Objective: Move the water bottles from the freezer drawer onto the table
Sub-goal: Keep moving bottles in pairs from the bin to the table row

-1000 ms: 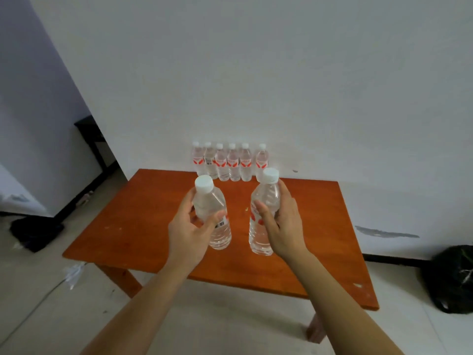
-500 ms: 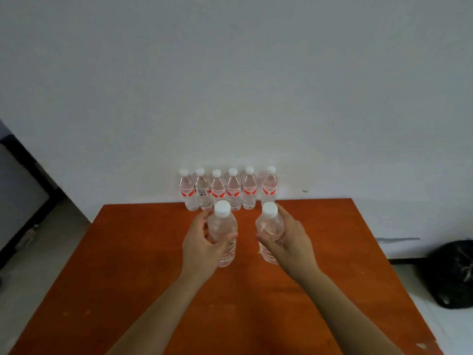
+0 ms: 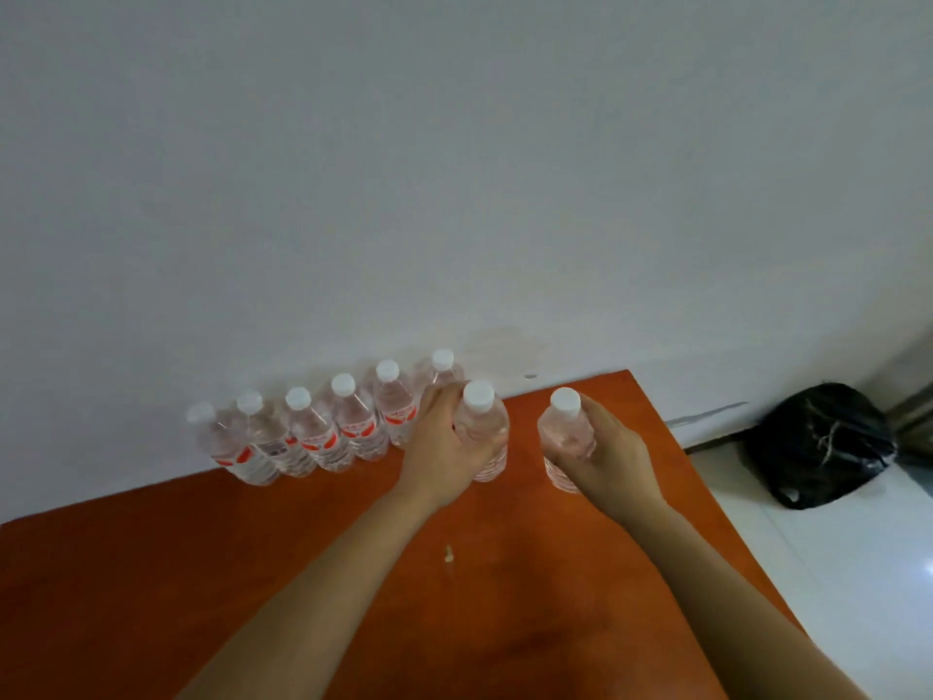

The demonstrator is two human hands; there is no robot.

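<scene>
My left hand (image 3: 444,454) grips a clear water bottle (image 3: 485,426) with a white cap, upright, just right of the end of a row. My right hand (image 3: 608,449) grips a second such bottle (image 3: 565,431) a little further right. Both bottles stand at or just above the orange table (image 3: 151,588); whether they touch it is hidden by my hands. Several bottles with red labels (image 3: 323,434) stand in a row along the table's back edge against the wall. The freezer drawer is out of view.
A white wall rises right behind the row. A black plastic bag (image 3: 820,442) lies on the white floor to the right of the table. A small pale crumb (image 3: 448,553) lies on the tabletop between my forearms.
Both hands have carried their bottles forward and to the right, up to the right end of the row by the wall. The view has swung left and closer to the table.
</scene>
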